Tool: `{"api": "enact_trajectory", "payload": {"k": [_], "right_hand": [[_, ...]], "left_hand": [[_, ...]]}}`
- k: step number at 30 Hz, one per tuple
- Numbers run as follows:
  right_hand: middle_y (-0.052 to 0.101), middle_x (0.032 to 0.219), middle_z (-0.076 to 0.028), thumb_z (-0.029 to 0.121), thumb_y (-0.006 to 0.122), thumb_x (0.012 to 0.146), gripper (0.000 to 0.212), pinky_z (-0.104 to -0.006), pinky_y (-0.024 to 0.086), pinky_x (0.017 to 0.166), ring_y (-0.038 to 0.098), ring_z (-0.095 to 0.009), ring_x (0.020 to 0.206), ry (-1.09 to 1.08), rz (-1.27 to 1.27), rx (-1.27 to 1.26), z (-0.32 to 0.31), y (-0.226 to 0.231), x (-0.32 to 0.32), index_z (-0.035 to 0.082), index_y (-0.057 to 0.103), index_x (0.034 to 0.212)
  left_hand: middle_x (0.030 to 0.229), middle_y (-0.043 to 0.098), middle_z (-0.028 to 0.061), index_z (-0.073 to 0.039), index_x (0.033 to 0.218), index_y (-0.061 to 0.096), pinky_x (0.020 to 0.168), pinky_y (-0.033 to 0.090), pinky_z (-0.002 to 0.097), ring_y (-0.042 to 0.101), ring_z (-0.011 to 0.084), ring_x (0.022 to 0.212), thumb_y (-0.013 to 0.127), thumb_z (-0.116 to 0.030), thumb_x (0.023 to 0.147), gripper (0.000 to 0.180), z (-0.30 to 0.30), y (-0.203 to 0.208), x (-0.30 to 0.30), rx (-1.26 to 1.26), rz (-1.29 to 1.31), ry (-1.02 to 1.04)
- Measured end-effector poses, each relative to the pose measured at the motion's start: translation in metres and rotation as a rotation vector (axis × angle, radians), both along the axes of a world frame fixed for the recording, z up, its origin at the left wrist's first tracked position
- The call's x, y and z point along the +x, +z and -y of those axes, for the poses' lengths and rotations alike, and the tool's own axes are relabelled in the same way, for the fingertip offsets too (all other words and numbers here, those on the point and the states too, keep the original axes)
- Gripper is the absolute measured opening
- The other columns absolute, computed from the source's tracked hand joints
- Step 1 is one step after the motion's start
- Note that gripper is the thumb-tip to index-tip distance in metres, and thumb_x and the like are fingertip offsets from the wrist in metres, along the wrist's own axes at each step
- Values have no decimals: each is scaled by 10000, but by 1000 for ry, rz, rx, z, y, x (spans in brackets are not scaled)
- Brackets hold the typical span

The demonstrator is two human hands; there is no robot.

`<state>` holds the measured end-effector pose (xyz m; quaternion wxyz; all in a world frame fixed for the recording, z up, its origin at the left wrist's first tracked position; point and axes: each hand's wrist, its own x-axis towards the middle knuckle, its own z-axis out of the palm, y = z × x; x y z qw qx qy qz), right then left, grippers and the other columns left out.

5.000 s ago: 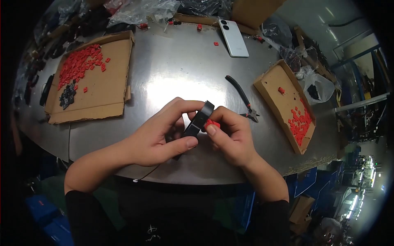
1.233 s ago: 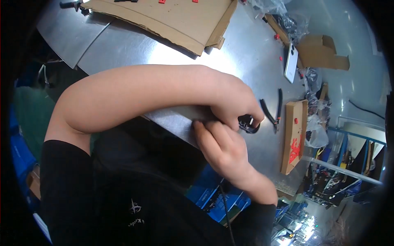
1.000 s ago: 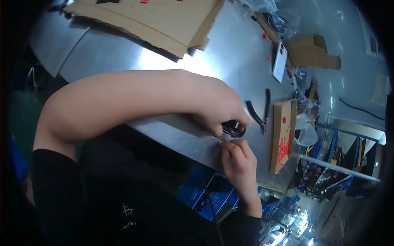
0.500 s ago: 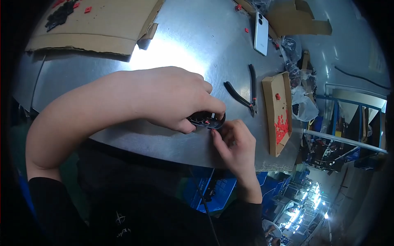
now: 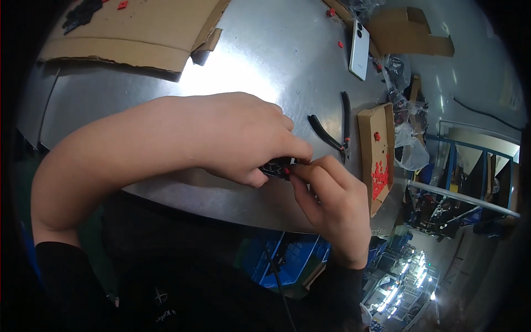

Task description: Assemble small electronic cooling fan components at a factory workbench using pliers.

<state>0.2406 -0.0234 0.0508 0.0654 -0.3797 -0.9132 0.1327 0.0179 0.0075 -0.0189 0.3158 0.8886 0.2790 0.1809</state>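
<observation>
My left hand [image 5: 251, 130] is closed around a small black plastic housing [image 5: 271, 167], holding it just above the metal table. The hand's fingers cover much of the housing, so its full shape does not show. From the right, my right hand [image 5: 334, 196] reaches in with thumb and forefinger pinched together at the housing. A small red piece [image 5: 286, 171] shows at those fingertips, against the housing's right end. Whether it is seated in the housing I cannot tell.
Black-handled cutting pliers [image 5: 345, 124] lie beyond my right hand. Beside them is a shallow cardboard tray [image 5: 365, 160] of red pieces. A white phone [image 5: 359, 51] lies farther back, near plastic bags [image 5: 409, 149]. A large cardboard sheet [image 5: 127, 55] fills the far left.
My right hand has moved up and further over the housing, its fingertips now pinched at the red piece. My left hand has shifted slightly right and down with the housing.
</observation>
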Motion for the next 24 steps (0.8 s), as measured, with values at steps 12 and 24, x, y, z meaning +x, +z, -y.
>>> {"api": "enact_trajectory", "payload": {"k": [12, 24], "right_hand": [[675, 885, -75, -30, 777, 801, 197, -309, 537, 624, 689, -207, 715, -16, -25, -101, -1, 6, -11, 26, 732, 984], [685, 838, -86, -6, 787, 803, 151, -303, 534, 627, 702, -204, 723, 1, 46, -186, -18, 8, -3, 13, 744, 946]], "left_hand": [[1061, 681, 118, -172, 1204, 617, 919, 555, 450, 672, 309, 1088, 750, -238, 852, 382, 0, 9, -2, -56, -131, -12], [1036, 689, 115, -171, 1201, 627, 913, 551, 448, 676, 309, 1056, 736, -214, 854, 367, 1, 10, -1, -65, -110, -1]]}}
